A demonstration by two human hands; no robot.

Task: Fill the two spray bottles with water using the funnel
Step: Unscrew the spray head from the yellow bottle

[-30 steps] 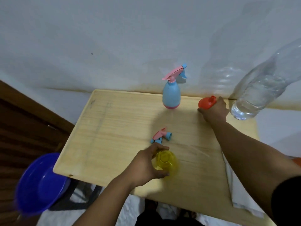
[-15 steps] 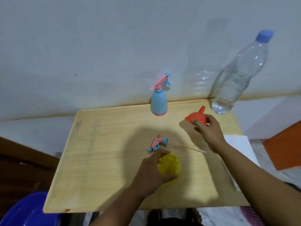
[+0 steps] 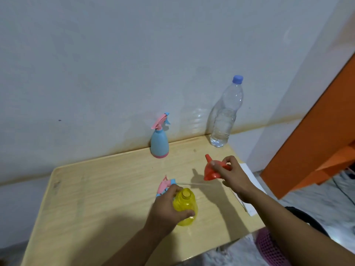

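- Left hand [image 3: 165,210] grips the opened yellow bottle [image 3: 185,206] on the desk [image 3: 96,189]; right hand [image 3: 230,175] pinches the funnel [image 3: 211,172] in the air nearby.
- Blue bottle [image 3: 159,144] is capped; water bottle [image 3: 223,120] is shut. No filling looks begun.

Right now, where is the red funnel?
In the head view the red funnel is held in the right hand above the table's right side, between the yellow spray bottle and the clear water bottle.

Wooden table [image 3: 96,198] against white wall [image 3: 115,64].
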